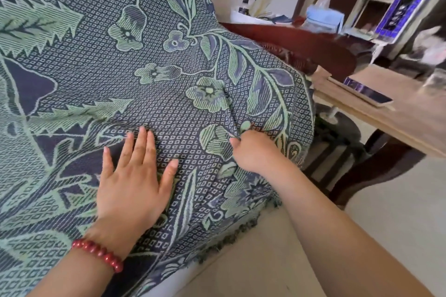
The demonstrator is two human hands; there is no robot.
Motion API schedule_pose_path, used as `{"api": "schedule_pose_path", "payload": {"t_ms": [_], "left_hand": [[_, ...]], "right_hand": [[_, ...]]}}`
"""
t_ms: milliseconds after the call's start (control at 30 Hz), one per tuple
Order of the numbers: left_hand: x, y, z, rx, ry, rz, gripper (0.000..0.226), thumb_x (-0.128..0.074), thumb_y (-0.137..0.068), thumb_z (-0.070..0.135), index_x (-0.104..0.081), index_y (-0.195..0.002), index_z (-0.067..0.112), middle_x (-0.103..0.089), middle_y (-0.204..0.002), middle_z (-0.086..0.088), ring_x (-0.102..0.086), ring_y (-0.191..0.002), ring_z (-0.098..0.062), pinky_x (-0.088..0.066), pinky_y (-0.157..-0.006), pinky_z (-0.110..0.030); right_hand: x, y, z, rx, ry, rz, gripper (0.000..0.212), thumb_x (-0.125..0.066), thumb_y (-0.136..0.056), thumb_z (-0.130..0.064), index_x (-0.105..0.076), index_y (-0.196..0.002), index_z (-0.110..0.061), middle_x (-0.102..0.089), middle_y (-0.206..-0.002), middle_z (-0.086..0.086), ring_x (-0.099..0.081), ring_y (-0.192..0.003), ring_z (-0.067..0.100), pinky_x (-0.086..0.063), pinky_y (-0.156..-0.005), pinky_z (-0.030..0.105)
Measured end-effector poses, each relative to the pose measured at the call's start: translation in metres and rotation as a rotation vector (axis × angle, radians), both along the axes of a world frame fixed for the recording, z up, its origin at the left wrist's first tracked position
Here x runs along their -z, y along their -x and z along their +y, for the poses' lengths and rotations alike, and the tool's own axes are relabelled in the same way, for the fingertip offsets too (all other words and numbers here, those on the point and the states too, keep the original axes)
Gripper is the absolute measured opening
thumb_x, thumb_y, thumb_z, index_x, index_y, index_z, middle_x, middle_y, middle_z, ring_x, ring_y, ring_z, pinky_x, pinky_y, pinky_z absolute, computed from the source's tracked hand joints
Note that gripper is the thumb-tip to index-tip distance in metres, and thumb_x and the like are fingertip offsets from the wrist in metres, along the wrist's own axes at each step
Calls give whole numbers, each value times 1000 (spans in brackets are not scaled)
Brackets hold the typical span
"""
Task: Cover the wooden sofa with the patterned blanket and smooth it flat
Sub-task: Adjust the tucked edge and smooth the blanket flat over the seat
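**A:** Hands: count and state?

**B:** Two hands are recorded. The left hand (135,176) is laid flat on the patterned blanket (120,43), with the fingers straight and spread and the palm pressed down. The right hand (253,149) is curled in a pinch around a raised fold of the same blanket, just to the right of the left hand. The two are not touching.

**A:** Anything worn?

**B:** One red bead bracelet (97,254) is noted on the left wrist. Both forearms are bare.

**A:** Location of the blanket?

**B:** One blanket is seen, blue and green with flowers and leaves. It is draped over the wooden sofa (289,41), down the backrest and across the seat under both hands. One crease is seen running up from the pinch. The fringed edge (231,236) is hung over the front, above the pale floor (265,260).

**A:** How much of the sofa is exposed?

**B:** One dark red-brown armrest is left uncovered at the right.

**A:** Surroundings?

**B:** One wooden tabletop (398,113) is recorded to the right of the sofa, and one phone (366,91) is laid flat on it. One blue tissue box (323,17) is seen behind the armrest. The items farther right are too blurred to be counted.
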State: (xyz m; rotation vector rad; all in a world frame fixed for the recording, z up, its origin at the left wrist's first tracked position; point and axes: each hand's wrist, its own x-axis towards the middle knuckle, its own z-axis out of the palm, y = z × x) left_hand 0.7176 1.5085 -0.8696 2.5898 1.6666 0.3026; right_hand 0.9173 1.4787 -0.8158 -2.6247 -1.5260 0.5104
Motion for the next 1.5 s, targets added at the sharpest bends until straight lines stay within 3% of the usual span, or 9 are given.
{"api": "schedule_pose_path", "payload": {"t_ms": [100,300,667,967,1100,1233,1367,1433,1500], "left_hand": [[0,-4,2,42,2,-36,81,21,-78,62,20,-146,18,25,-154,3,24,-140,-13,15,-114,-40],[2,-27,0,165,-20,-61,78,17,-81,59,21,-147,17,24,-155,4,24,-141,-11,18,-112,-39],[7,-32,-1,173,-24,26,74,22,-83,57,26,-143,13,28,-153,-2,24,-141,-17,18,-112,-42],[5,-30,-2,189,-16,21,74,19,-84,57,24,-144,14,25,-154,0,23,-141,-15,18,-112,-41],[5,-30,-2,184,-8,35,75,15,-85,58,25,-144,14,28,-153,-1,24,-141,-16,17,-113,-42],[4,-30,-3,185,14,75,76,12,-87,62,30,-142,13,34,-150,-2,29,-139,-18,19,-112,-42],[2,-29,-3,191,33,110,79,12,-84,64,33,-140,12,38,-149,-2,33,-137,-18,17,-114,-44],[0,-30,-3,184,31,104,78,12,-84,63,33,-140,13,37,-149,-1,33,-137,-17,18,-114,-43],[-2,-30,-3,178,32,79,78,11,-84,62,31,-141,13,35,-150,1,32,-137,-15,20,-113,-42]], "right_hand": [[-2,-2,-2,45,37,4,31,-28,-105,-21,-56,-96,-10,-54,-88,10,-56,-77,24,-43,-59,32],[3,-15,1,4,-66,4,44,-16,-106,-30,-23,-62,-25,-35,-55,4,-34,-46,20,-35,-52,30],[24,-19,4,63,-27,-164,15,-44,-94,-10,-49,-80,-10,-52,-75,4,-49,-60,19,-32,-45,27],[1,-54,-18,213,47,-257,23,-49,-94,-20,-49,-76,-6,-47,-72,6,-48,-72,26,-39,-64,31],[2,-59,-13,150,138,-238,34,-47,-97,-23,-45,-66,-9,-44,-63,6,-42,-53,21,-32,-46,28],[-8,-54,10,107,-211,-220,49,-42,-99,-40,-34,-60,-11,-38,-58,6,-38,-49,20,-24,-44,27],[6,-25,38,-58,-609,-212,22,-46,-99,-26,-53,-84,-11,-57,-67,-1,-53,-51,11,-37,-40,19],[15,-2,50,-345,-672,-85,20,-44,-98,-25,-58,-106,-14,-65,-91,-1,-62,-75,10,-48,-61,18],[24,9,63,-557,-584,-33,35,-39,-101,-29,-50,-132,-20,-53,-135,-1,-47,-125,13,-36,-104,28]]}}
